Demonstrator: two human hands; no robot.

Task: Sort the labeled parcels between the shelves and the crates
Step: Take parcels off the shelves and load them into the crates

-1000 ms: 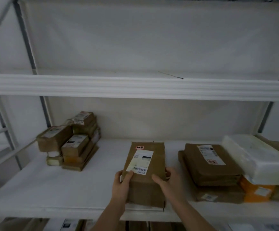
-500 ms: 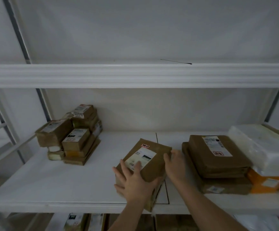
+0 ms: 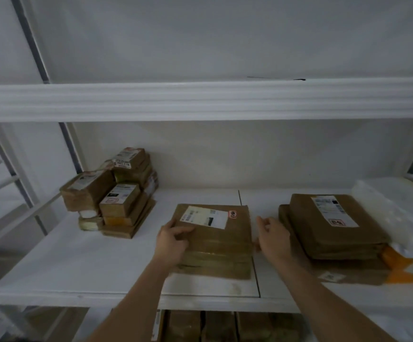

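A flat brown parcel point(image 3: 220, 245) with a white label and a small red-marked sticker lies label-up in the middle of the white shelf point(image 3: 77, 262). My left hand point(image 3: 173, 243) is at its near left corner, with the fingers curled over the top face and holding that edge. Just off the parcel's right edge is my right hand point(image 3: 272, 238), fingers relaxed and spread; its thumb is close to or touching the side of the parcel.
A stack of small labeled brown boxes point(image 3: 116, 193) stands at the left back of the shelf. On the right are stacked brown parcels point(image 3: 333, 225), a white wrapped parcel point(image 3: 397, 208) and an orange one point(image 3: 407, 265). The upper shelf rail point(image 3: 200, 99) runs overhead. More parcels point(image 3: 200, 324) sit below.
The parcel has been turned from lengthwise and tilted to lying flat and sideways on the shelf. My right hand has come off its far corner and now sits beside its right edge.
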